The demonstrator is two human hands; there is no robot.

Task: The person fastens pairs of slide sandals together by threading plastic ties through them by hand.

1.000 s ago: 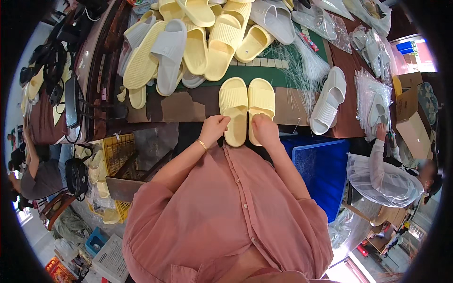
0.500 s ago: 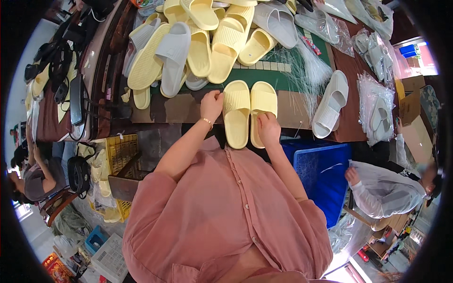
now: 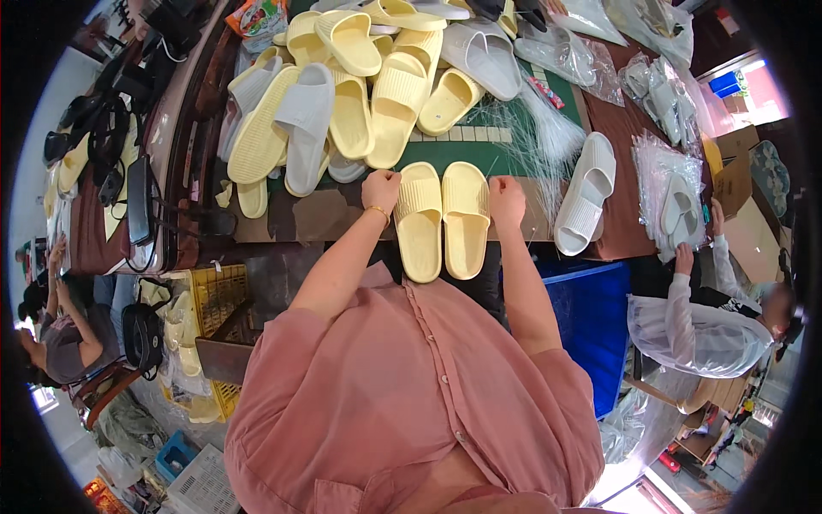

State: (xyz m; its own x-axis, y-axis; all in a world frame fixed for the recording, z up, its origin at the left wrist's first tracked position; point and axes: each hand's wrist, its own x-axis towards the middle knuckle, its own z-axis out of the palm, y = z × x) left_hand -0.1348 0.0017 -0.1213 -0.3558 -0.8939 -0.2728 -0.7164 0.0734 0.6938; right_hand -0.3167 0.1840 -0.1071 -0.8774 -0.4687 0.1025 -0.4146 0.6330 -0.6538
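A pair of pale yellow slide slippers, the left slipper [image 3: 419, 248] and the right slipper [image 3: 467, 248], lies side by side at the table's near edge, ribbed straps away from me. My left hand [image 3: 382, 190] is closed beside the left slipper's strap, fingertips pinched. Against the outer side of the right slipper's strap, my right hand [image 3: 507, 202] is closed too. What the fingers pinch, if anything, is too small to make out. Beyond the right hand lies a loose bundle of thin clear plastic strands [image 3: 548, 137].
A heap of yellow and grey slides [image 3: 351, 111] covers the far left of the table. A single grey slide [image 3: 586, 193] and bagged slippers [image 3: 676, 206] lie at right. Below the edge stands a blue bin [image 3: 591, 317]. A co-worker [image 3: 698, 334] sits at the right.
My right hand has moved from over the right slipper's strap opening to its outer side. The slippers sit slightly lower in view. The co-worker's hand at right has reached up to the bagged slippers.
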